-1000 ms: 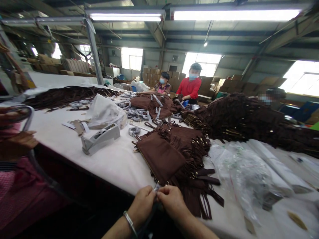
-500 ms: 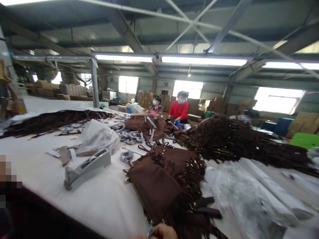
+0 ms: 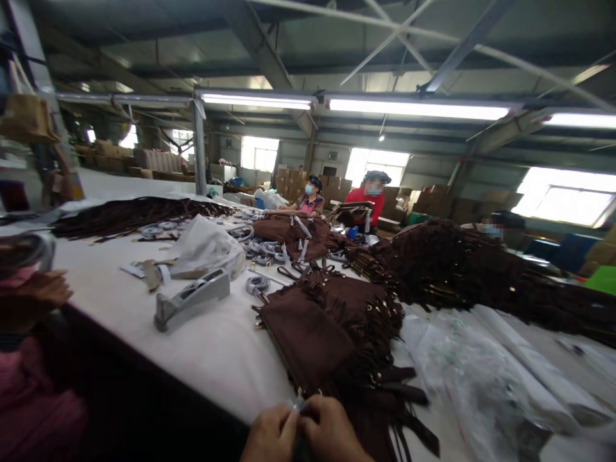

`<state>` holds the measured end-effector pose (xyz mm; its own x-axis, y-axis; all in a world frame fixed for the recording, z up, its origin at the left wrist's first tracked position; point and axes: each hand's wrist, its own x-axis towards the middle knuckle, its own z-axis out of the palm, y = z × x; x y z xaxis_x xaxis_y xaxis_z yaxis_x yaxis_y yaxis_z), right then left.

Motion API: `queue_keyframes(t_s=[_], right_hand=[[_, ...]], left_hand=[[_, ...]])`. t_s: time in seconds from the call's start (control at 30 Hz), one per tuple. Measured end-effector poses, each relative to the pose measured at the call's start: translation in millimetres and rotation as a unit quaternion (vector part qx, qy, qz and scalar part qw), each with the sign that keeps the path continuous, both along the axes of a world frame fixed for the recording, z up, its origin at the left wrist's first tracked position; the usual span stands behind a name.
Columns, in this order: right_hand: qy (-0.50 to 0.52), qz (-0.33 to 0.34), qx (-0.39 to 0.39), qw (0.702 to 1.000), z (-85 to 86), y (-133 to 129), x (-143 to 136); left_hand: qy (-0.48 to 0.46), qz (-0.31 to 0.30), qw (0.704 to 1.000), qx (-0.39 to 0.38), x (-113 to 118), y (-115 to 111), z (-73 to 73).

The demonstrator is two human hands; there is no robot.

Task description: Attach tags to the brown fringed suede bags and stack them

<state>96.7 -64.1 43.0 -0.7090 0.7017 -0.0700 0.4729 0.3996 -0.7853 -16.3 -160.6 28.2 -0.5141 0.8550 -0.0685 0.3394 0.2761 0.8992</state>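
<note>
My left hand [image 3: 270, 433] and my right hand [image 3: 332, 428] meet at the bottom of the view, both closed. Their fingertips pinch a small piece wrapped in greyish plastic film [image 3: 299, 404]; what lies under the film I cannot make out. Just beyond them is the near corner of a dark brown fringed bag [image 3: 308, 340], with gold-coloured metal fittings. It lies on top of other brown fringed bags [image 3: 370, 289]. A coiled strap in grey wrapping [image 3: 256, 285] rests by the bag's far left corner.
A grey tape dispenser [image 3: 192, 298] and crumpled white plastic [image 3: 206, 247] are on the white table [image 3: 216, 359]. Clear plastic bags [image 3: 462, 366] lie at right, before a brown pile [image 3: 443, 263]. At left is another person's hand [image 3: 41, 292]. People work across the table.
My left hand has come into view and joined my right at the film-wrapped piece. The view has turned left, showing the neighbouring person's hand. A bag now appears raised before the person in red.
</note>
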Motion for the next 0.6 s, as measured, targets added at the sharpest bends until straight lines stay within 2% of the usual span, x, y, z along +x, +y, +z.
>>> queue_keyframes(t_s=[0.07,0.13,0.23,0.33,0.4,0.47,0.53,0.6], right_hand=[[-0.004,0.013,0.042,0.999,18.2,6.5,9.1],[0.01,0.033,0.101,0.994,36.5,15.5,12.3],[0.003,0.126,0.164,0.978,56.2,24.1,6.7],[-0.052,0.223,0.206,0.951,65.4,25.5,-8.5],[-0.09,0.27,0.238,0.929,69.1,24.4,-20.3],[-0.124,0.307,0.267,0.905,74.0,22.4,-30.4],[-0.149,0.335,0.291,0.884,81.1,19.7,-37.7],[-0.161,0.346,0.323,0.866,88.1,17.1,-42.6]], left_hand=[[0.169,-0.012,0.985,0.025,5.4,-6.4,-3.0],[0.279,-0.009,0.96,0.032,9.0,-11.4,-8.1],[0.397,-0.002,0.917,0.042,9.9,-14.4,-18.6],[0.489,0.001,0.871,0.048,6.5,-14.8,-25.8],[0.526,-0.002,0.849,0.047,3.2,-16.0,-27.3],[0.539,-0.008,0.841,0.049,0.3,-18.1,-27.9],[0.529,-0.011,0.847,0.054,-1.8,-20.0,-29.4],[0.487,-0.02,0.871,0.059,-2.2,-20.3,-31.9]])
